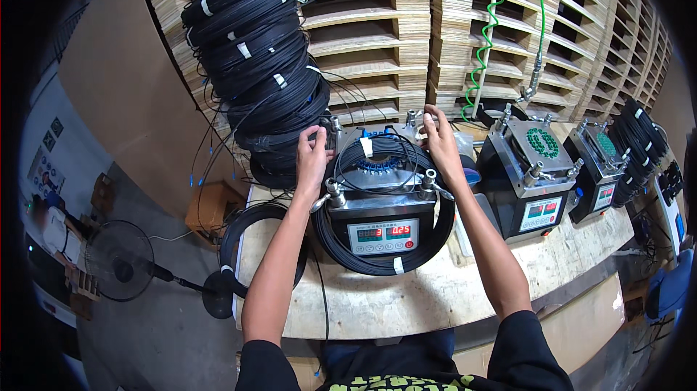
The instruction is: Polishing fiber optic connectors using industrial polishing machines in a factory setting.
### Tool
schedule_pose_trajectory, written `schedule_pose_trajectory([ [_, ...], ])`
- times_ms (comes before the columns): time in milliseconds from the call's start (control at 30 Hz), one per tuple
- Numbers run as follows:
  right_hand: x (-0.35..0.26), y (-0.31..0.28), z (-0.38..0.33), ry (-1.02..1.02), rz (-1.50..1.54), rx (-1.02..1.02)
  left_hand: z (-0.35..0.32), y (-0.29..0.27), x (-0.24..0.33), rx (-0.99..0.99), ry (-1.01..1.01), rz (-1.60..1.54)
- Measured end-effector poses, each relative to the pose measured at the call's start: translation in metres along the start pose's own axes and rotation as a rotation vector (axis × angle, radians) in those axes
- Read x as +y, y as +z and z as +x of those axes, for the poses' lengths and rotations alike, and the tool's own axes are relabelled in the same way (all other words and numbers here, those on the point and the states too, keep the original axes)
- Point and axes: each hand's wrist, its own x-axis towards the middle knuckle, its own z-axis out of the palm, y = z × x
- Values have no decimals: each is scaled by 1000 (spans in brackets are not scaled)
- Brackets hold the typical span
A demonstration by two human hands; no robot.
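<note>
A fiber polishing machine [383, 202] with a lit display on its front stands in front of me on the table. A black cable coil [398, 266] hangs around it, its upper part lying over the machine's top plate. Blue connectors [376, 167] sit in a ring on that plate. By the rear left clamp post [335, 124] is my left hand [313, 162], its fingers loosely bent and apart. My right hand [441, 145] is at the rear right clamp post [412, 118], fingers bent and spread. Whether either hand touches its post, I cannot tell. Both front posts carry metal levers.
A tall stack of black cable coils [254, 64] rises behind my left hand. Two similar machines [530, 173] [599, 166] stand to the right. Another coil [231, 246] lies at the table's left edge. Wooden pallets [363, 35] are stacked behind; a green air hose [483, 42] hangs there.
</note>
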Motion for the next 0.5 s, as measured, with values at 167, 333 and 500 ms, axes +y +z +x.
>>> schedule_pose_trajectory([
  [167, 0, 0, 1, 34, 61, -26, 1, 0, -2, -19, 1, 34],
  [333, 8, 0, 4, -42, 48, 23, 5, -3, -6, -7, 24, 53],
  [500, 13, 2, 7, -203, -13, -43, 3, 1, -4, -5, 22, -12],
])
